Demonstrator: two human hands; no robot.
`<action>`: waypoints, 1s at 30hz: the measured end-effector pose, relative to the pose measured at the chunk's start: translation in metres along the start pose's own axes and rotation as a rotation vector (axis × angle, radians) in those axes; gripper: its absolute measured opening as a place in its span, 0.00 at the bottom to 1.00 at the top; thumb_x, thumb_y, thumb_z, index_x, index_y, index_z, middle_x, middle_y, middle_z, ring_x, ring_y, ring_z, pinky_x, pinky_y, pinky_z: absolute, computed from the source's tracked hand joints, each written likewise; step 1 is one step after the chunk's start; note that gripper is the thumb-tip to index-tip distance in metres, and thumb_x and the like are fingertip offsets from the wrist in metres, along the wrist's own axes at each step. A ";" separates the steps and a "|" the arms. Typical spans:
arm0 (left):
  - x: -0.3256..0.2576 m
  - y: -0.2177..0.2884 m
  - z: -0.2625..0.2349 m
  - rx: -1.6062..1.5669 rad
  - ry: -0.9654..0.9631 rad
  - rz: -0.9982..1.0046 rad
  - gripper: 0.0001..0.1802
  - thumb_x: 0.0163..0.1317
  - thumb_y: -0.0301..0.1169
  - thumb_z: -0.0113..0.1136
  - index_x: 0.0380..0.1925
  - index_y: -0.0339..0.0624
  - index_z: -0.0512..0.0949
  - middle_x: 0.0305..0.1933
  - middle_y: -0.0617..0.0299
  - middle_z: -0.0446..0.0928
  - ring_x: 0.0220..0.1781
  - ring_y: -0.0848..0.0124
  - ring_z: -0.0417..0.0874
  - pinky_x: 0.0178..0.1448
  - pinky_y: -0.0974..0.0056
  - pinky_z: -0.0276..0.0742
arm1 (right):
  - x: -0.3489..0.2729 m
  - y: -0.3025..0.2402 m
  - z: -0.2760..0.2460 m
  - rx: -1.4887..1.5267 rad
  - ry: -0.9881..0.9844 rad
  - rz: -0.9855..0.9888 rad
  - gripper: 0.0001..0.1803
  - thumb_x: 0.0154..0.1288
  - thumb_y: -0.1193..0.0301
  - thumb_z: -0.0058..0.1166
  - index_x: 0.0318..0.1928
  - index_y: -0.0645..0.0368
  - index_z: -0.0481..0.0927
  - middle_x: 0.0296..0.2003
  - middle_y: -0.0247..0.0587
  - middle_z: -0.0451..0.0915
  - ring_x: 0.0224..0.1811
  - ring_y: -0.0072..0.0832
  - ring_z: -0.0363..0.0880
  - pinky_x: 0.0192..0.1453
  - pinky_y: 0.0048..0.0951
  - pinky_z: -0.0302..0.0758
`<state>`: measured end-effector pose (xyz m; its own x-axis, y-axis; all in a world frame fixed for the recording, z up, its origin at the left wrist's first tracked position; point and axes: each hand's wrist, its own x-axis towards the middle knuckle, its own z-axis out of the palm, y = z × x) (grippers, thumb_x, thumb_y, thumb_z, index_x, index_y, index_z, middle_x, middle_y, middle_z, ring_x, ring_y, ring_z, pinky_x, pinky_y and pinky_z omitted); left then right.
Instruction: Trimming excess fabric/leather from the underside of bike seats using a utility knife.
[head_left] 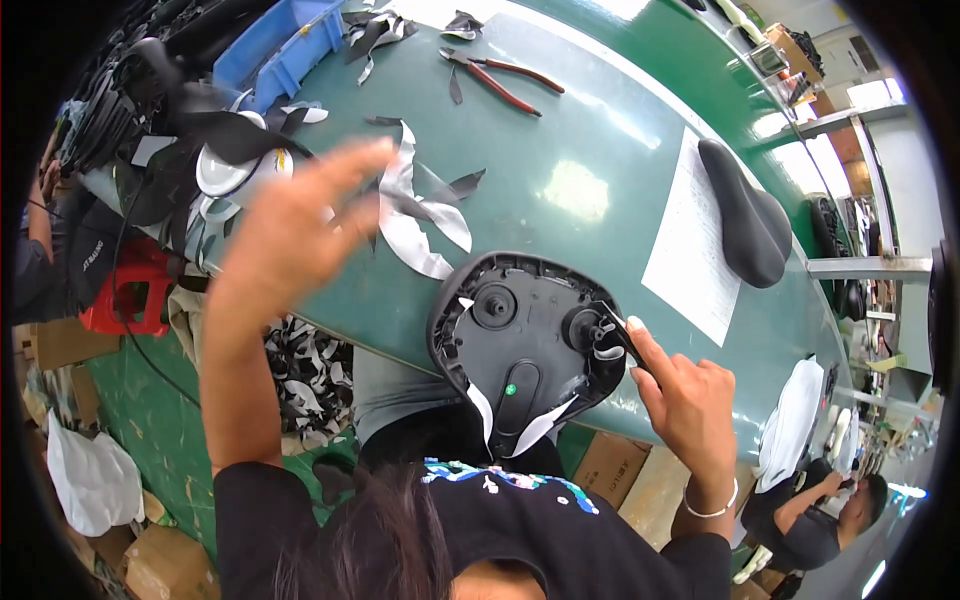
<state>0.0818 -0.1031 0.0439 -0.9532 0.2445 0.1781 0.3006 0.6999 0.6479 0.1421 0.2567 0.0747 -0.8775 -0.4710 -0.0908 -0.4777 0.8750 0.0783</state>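
Observation:
An upturned bicycle saddle (530, 340) rests at the table's near edge against my lap, its black plastic underside facing up and its narrow nose toward me. White-backed trim edges show along the nose. My right hand (685, 405) grips the saddle's right rim, thumb and forefinger at the edge beside a dark thin piece I cannot make out. My left hand (310, 215), smeared by motion, is in the air over the table's left side, fingers stretched apart and nothing visible in them. Below it and to its right lie black-and-white cover offcuts (405, 235).
Red-handled cutting pliers (505, 82) lie at the far side. A finished black saddle (745, 215) rests on a printed sheet (690, 270) at right. At far left are a blue bin (280, 50), a white tape roll (222, 172) and a red stool (130, 290). Scraps (305, 375) fill a container below.

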 end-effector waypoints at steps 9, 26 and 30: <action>-0.062 0.053 0.121 -0.946 0.239 -0.474 0.34 0.53 0.35 0.67 0.54 0.27 0.62 0.49 0.49 0.74 0.49 0.67 0.77 0.56 0.63 0.72 | 0.032 0.025 0.022 0.358 0.072 -0.119 0.30 0.62 0.66 0.55 0.65 0.47 0.65 0.16 0.40 0.71 0.15 0.39 0.71 0.19 0.36 0.63; -0.072 0.100 0.146 -1.042 0.463 -0.415 0.37 0.60 0.35 0.63 0.61 0.37 0.51 0.55 0.54 0.64 0.55 0.69 0.70 0.58 0.62 0.69 | -0.043 -0.040 0.069 1.425 0.368 0.603 0.27 0.68 0.70 0.50 0.64 0.60 0.61 0.25 0.36 0.75 0.18 0.19 0.71 0.21 0.25 0.69; -0.079 0.085 0.133 -1.549 0.072 -0.730 0.31 0.70 0.55 0.39 0.49 0.35 0.71 0.42 0.57 0.78 0.40 0.71 0.81 0.44 0.67 0.78 | 0.045 -0.021 0.077 1.346 0.505 0.461 0.21 0.68 0.68 0.51 0.58 0.63 0.66 0.28 0.35 0.74 0.23 0.17 0.71 0.24 0.21 0.69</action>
<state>0.1875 0.0258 -0.0138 -0.8801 0.1348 -0.4552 -0.4333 -0.6201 0.6541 0.1164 0.2261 -0.0074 -0.9912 0.1229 0.0500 -0.0154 0.2670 -0.9636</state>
